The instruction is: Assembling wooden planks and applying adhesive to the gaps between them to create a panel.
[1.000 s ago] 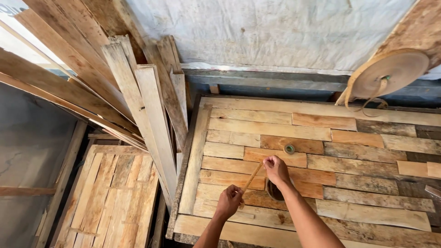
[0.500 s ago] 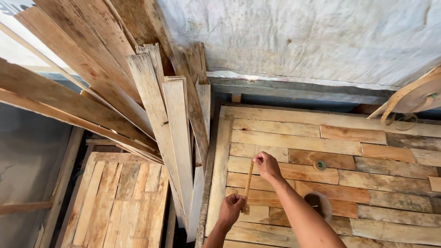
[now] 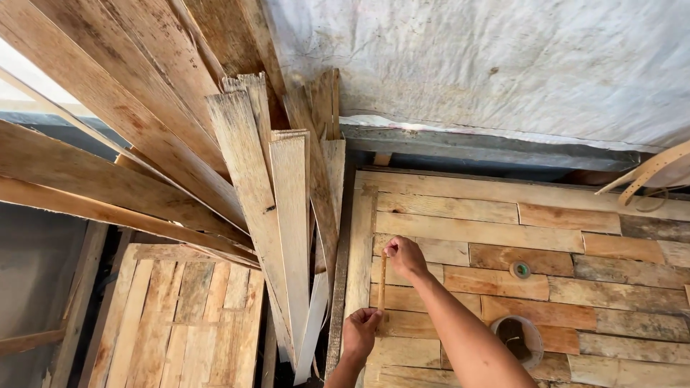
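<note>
**Both hands pinch a thin wooden strip over the plank panel**

Compared with half a second earlier, the view has swung left and closer: the leaning boards (image 3: 287, 237) now fill more of the picture, and the hands sit lower and nearer the panel's left edge. The thin strip (image 3: 382, 282), slanted before, now stands almost straight up and down in the picture.

The right hand (image 3: 404, 257) pinches the strip's upper end, its grip closed tight round it with fingertips. The left hand (image 3: 359, 332) has its grip closed on the lower end in the same way. The strip lies just over the plank panel (image 3: 546, 194), near its left border plank (image 3: 359, 244).

A small green-and-white roll (image 3: 520, 270) lies on the panel to the right of the hands, well apart from them. A round container (image 3: 519, 338) with dark contents sits just beside the right forearm, partly hidden by it. A curved pale band (image 3: 647, 172) shows at the right edge. A grey wall (image 3: 503, 65) rises behind, and another slatted panel (image 3: 180, 316) lies lower left under the boards.
</note>
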